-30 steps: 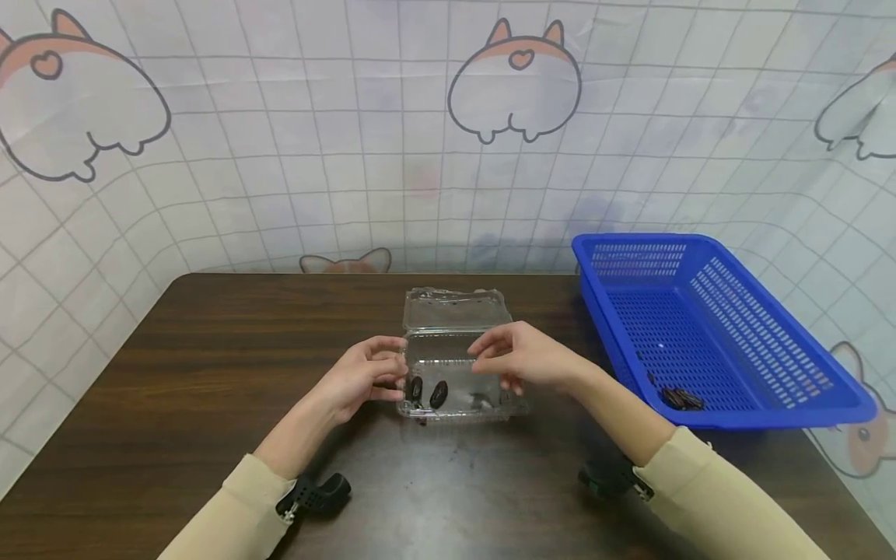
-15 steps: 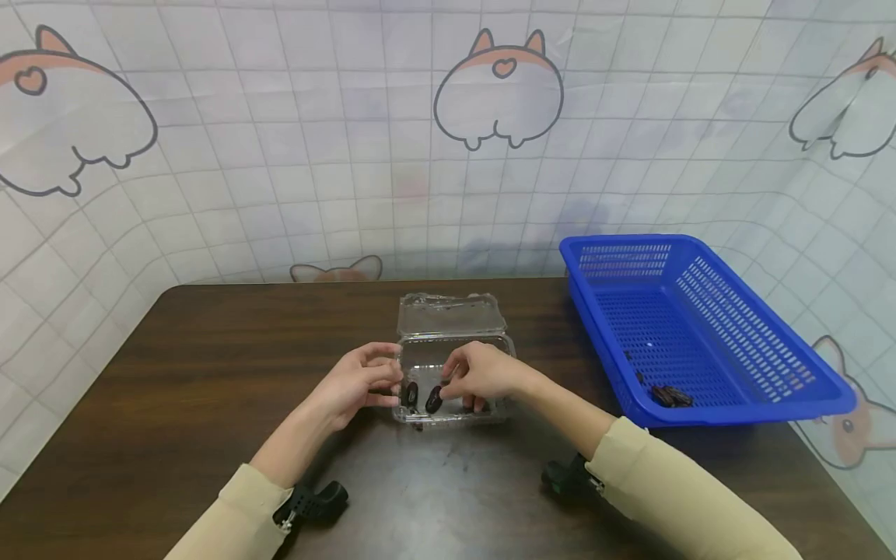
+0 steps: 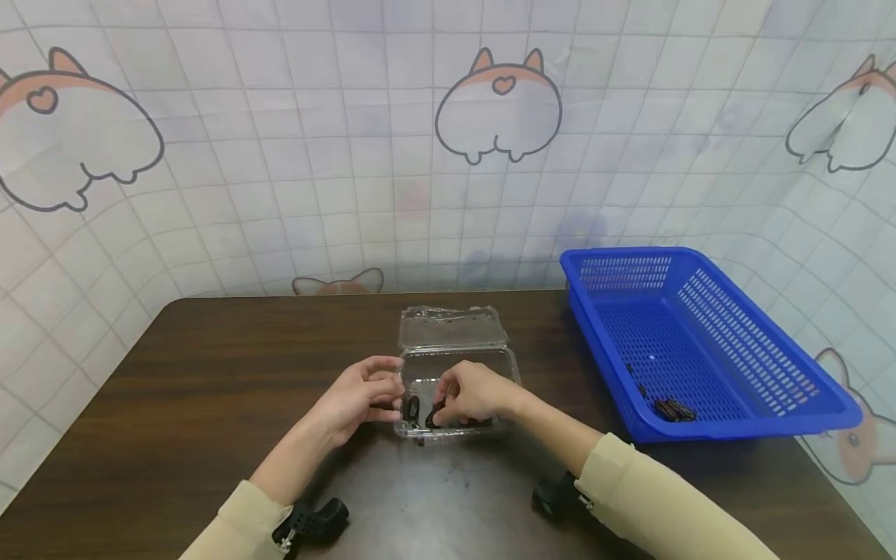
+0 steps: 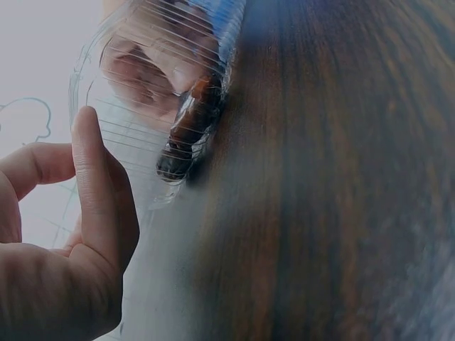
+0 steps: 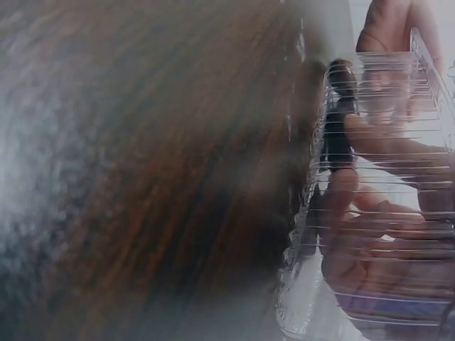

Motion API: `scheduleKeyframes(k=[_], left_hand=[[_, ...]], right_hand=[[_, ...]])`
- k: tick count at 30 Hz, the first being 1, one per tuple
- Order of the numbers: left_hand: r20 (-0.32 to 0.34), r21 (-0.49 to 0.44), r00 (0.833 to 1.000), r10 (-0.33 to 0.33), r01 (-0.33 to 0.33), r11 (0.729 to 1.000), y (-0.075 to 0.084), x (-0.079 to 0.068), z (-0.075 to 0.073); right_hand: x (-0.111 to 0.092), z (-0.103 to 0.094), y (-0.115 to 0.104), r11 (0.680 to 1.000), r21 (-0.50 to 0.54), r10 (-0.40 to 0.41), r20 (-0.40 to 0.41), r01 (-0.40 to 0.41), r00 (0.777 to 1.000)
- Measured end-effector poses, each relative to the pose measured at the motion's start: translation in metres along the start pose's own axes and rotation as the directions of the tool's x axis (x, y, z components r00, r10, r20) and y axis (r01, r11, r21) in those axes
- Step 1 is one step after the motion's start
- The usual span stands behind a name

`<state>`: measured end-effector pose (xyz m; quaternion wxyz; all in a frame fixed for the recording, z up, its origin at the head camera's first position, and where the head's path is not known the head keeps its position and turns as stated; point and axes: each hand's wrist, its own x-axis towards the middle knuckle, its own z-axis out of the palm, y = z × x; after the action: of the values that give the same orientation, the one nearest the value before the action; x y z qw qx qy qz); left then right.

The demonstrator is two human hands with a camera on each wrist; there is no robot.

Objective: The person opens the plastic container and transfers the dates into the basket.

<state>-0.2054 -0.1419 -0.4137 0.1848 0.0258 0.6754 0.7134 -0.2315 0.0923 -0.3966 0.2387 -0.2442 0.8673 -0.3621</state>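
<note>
A clear plastic clamshell box [image 3: 423, 365] stands on the table, its lid [image 3: 453, 330] folded back. My left hand [image 3: 360, 397] rests its fingers against the box's left side. Inside the box my right hand [image 3: 470, 394] pinches a dark date [image 3: 432, 417] between thumb and fingers; in the right wrist view this date [image 5: 337, 142] shows through the ribbed wall. Another date [image 3: 411, 409] lies beside it at the left wall, and a dark brown date [image 4: 186, 135] shows through the plastic in the left wrist view. The right fingertips are partly hidden in the head view.
A blue perforated basket [image 3: 609, 373] stands on the right of the dark wooden table [image 3: 245, 365]. Several dates [image 3: 674, 410] are gathered in its near left corner. A white gridded cloth [image 3: 315, 194] with cartoon dogs hangs behind the table.
My right hand has moved left and down into the box and now pinches a date there. The left hand has stayed at the box's left side. The head view has shifted slightly.
</note>
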Motion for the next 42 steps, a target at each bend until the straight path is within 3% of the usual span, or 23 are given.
scheduleKeyframes(k=[18, 23, 34, 42], left_hand=[[-0.011, -0.011, 1.0, -0.008, 0.008, 1.0, 0.0, -0.002, 0.001], [-0.013, -0.011, 1.0, -0.011, 0.011, 1.0, -0.002, -0.003, 0.001], [-0.008, -0.025, 1.0, 0.003, -0.003, 1.0, -0.006, 0.001, 0.002], [-0.013, -0.02, 1.0, -0.01, 0.01, 1.0, -0.006, 0.002, 0.001]], right_hand=[[0.005, 0.008, -0.003, 0.974, -0.194, -0.128, -0.048, 0.116, 0.991], [0.006, 0.01, -0.003, 0.966, -0.198, -0.175, -0.028, 0.166, 0.984], [0.004, 0.006, -0.001, 0.966, -0.194, -0.179, -0.014, 0.173, 0.984], [-0.007, -0.007, -0.002, 0.985, -0.056, -0.168, -0.053, 0.165, 0.984]])
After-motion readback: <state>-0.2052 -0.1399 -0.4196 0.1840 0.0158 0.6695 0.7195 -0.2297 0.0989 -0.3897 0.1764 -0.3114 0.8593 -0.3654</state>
